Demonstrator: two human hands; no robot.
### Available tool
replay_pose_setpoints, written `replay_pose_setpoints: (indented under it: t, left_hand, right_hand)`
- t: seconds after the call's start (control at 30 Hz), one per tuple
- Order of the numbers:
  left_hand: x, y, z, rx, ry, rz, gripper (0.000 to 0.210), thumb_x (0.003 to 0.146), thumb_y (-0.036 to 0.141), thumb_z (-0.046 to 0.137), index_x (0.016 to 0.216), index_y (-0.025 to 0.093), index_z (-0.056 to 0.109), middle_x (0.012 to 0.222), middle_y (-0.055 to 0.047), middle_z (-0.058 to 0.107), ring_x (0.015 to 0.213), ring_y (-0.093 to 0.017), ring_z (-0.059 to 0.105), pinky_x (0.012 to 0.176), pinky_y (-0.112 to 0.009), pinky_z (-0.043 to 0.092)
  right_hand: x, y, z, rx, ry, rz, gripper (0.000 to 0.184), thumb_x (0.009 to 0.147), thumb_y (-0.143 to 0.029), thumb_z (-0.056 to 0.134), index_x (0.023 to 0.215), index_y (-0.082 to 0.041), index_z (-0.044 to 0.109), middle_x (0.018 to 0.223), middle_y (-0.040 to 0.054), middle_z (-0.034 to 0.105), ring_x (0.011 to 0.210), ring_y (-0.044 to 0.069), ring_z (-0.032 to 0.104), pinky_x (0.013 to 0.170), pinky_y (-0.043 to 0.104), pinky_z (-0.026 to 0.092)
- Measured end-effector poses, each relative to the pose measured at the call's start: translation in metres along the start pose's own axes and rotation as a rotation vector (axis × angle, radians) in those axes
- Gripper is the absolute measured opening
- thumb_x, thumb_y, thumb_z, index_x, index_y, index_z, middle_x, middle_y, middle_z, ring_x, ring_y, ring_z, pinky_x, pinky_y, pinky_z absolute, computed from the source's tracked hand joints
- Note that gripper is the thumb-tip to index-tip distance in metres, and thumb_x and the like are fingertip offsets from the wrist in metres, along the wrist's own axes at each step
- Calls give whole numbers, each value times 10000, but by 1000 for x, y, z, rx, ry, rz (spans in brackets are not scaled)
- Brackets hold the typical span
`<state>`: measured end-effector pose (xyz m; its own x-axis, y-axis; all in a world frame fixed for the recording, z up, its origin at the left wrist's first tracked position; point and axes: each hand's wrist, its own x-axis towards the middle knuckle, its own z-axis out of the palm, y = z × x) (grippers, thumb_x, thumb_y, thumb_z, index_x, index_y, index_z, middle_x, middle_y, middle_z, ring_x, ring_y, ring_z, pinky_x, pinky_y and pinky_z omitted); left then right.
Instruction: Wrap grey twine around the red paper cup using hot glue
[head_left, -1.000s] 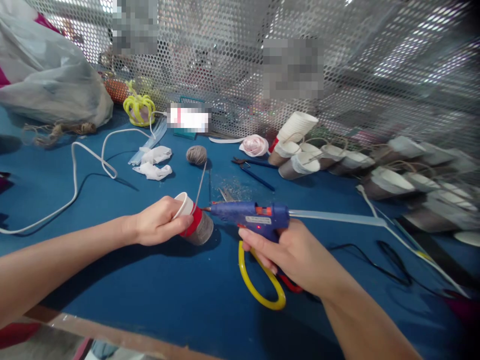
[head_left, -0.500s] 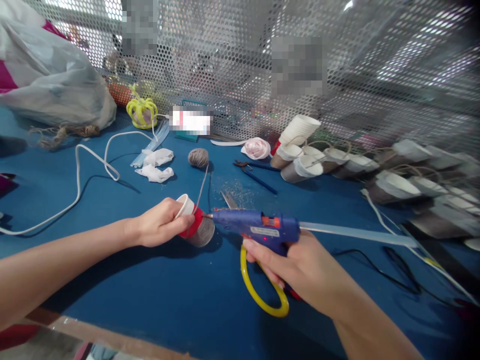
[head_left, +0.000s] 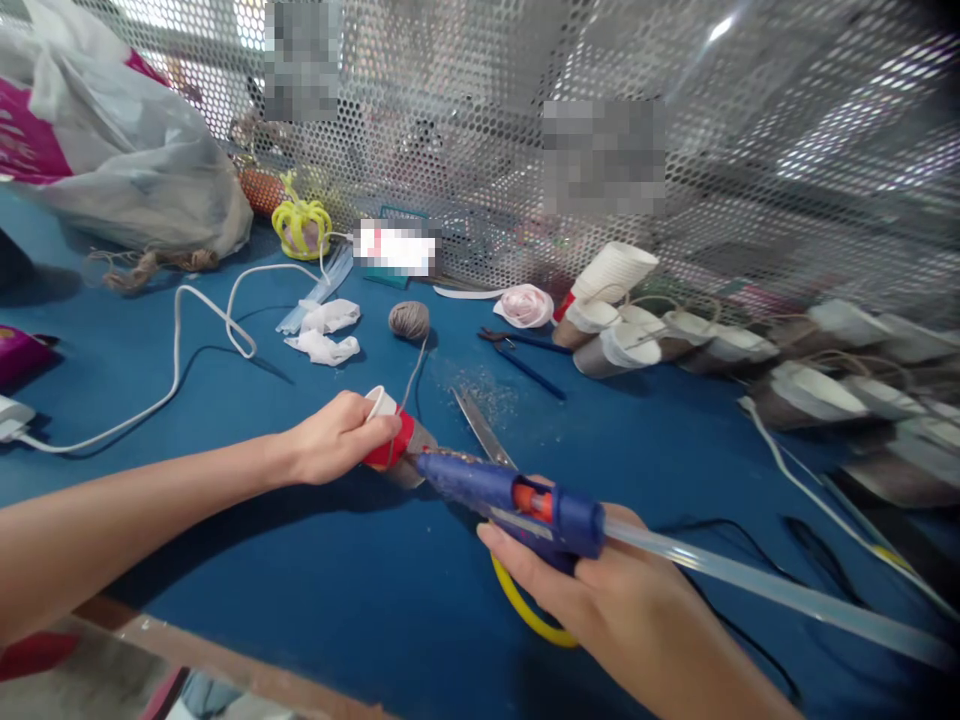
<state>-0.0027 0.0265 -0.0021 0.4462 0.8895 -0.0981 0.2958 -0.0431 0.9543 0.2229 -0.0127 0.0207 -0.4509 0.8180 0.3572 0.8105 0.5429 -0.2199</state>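
My left hand (head_left: 337, 440) is closed round a small paper cup (head_left: 391, 440), red with a white rim, tilted on its side. Grey yarn is wound about the cup's lower part, and a strand runs back to a ball of yarn (head_left: 409, 320). In my right hand (head_left: 585, 590) is a blue hot glue gun (head_left: 510, 500), a long clear glue stick (head_left: 720, 565) jutting from its back. The gun's nozzle meets the yarn-wrapped side of the cup; exact contact is hard to make out. Beneath the gun lie scissors (head_left: 484, 428) with a yellow handle, partly hidden.
Pliers (head_left: 529, 360) and a pink fabric rose (head_left: 525, 305) lie behind. Several wrapped cups (head_left: 619, 345) stand at the right. A white cable (head_left: 176, 350) winds across the left, near a plastic bag (head_left: 150, 170). A perforated metal screen (head_left: 480, 150) closes off the back.
The glue gun has tilted, its rear swinging lower and toward me, and its nozzle has shifted down along the cup. More of the scissor blades shows. The whole view has shifted slightly.
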Motion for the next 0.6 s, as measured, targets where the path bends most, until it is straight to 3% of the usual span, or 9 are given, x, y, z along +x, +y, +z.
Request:
replay_pose_setpoints:
  t: [0.2,0.33,0.4,0.5,0.6]
  left_hand:
    - [2,-9,0,59,86,-29,342,775,331,329,532,125,456,494,35,396,489,-73,337,459,-178,295]
    - [2,-10,1,59,67,-18,333,778,320,321,567,121,486,518,31,418,500,-75,352,477,-180,312]
    - [2,-9,1,107,74,16,326,781,302,319,553,123,467,512,35,389,491,-69,327,463,-179,296]
    - [1,-8,1,164,66,92,313,787,265,314,514,135,393,499,43,322,482,-59,279,439,-176,258]
    - [1,-8,0,175,41,151,293,790,230,308,512,143,349,498,46,306,478,-55,267,433,-174,248]
  right_hand:
    - [6,-8,-9,84,-178,-76,178,763,-335,469,709,-264,623,564,3,604,540,149,579,506,223,461]
    - [7,-3,-6,117,-118,47,239,751,-395,459,695,-235,628,564,37,607,659,216,597,588,293,466]
    - [10,1,-5,154,-134,99,261,736,-420,476,618,-230,611,482,24,572,600,212,591,554,294,463]
    - [18,3,-7,261,-262,175,306,742,-435,473,526,-234,558,335,-30,460,380,143,505,411,248,426]
    - [26,2,-10,462,-399,346,329,742,-451,460,510,-225,522,329,-40,449,335,121,469,381,235,424]
